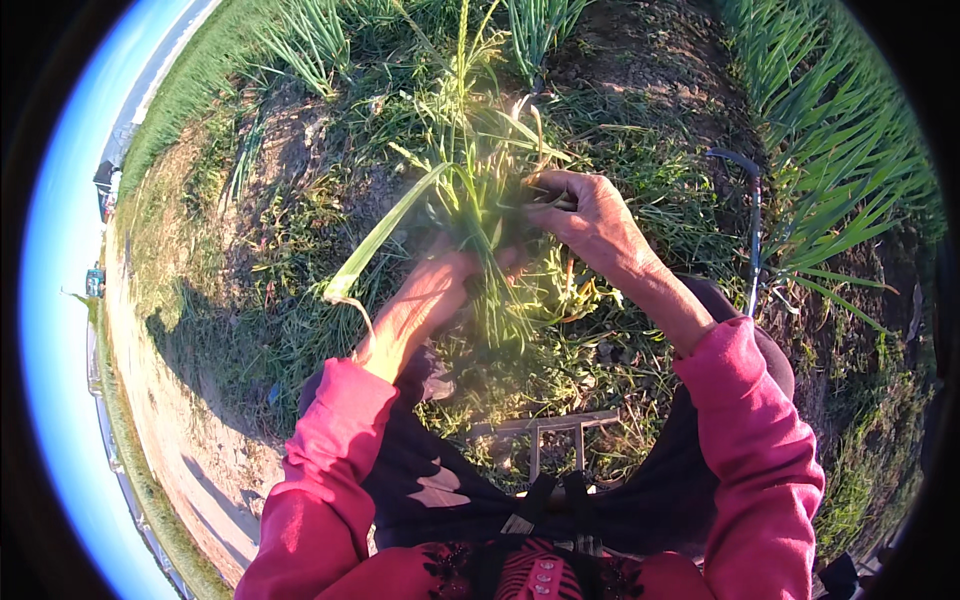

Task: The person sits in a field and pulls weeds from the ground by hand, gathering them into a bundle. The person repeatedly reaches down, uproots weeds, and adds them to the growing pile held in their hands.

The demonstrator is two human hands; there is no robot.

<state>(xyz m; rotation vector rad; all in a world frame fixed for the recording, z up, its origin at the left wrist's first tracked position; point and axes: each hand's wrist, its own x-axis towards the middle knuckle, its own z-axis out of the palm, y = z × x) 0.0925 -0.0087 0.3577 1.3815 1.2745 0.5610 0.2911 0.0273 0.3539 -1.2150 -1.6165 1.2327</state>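
A loose bunch of green grass and weeds stands upright in front of me, with seed heads at its top. My left hand is closed round its lower part, the fingers partly hidden by stems. One long, broad leaf droops from the bunch over my left wrist. At the bunch's right side is my right hand, thumb and fingers pinched together on some thin stems or leaves. A sickle with a curved dark blade lies to the right, beyond my right knee.
Cut grass covers the soil around me. Tall green onion-like plants grow in a row at the right, with more clumps ahead. A wooden frame is between my legs. A pale dirt path runs along the left.
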